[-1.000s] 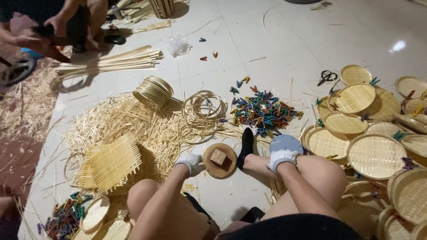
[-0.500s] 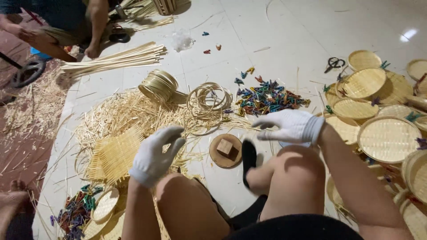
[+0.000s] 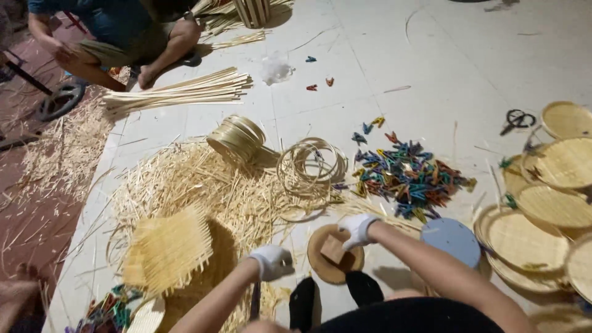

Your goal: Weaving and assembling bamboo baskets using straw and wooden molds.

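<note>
A round wooden disc (image 3: 333, 259) with a small wooden block (image 3: 335, 250) on top lies on the pale tiled floor (image 3: 431, 61), near the person's black-socked feet. The white-gloved right hand (image 3: 359, 229) rests at the disc's far right edge, its fingers curled down against the block's far side. The white-gloved left hand (image 3: 272, 261) sits just left of the disc, apart from it, fingers bent into a loose fist; whether it holds anything cannot be told. Left of the hands lies a square woven bamboo mat (image 3: 168, 248) on a heap of pale bamboo shavings (image 3: 203, 185). Farther off, to the right, a pile of coloured clothes pegs (image 3: 407, 176) lies beside stacked round woven bamboo trays (image 3: 542, 203).
</note>
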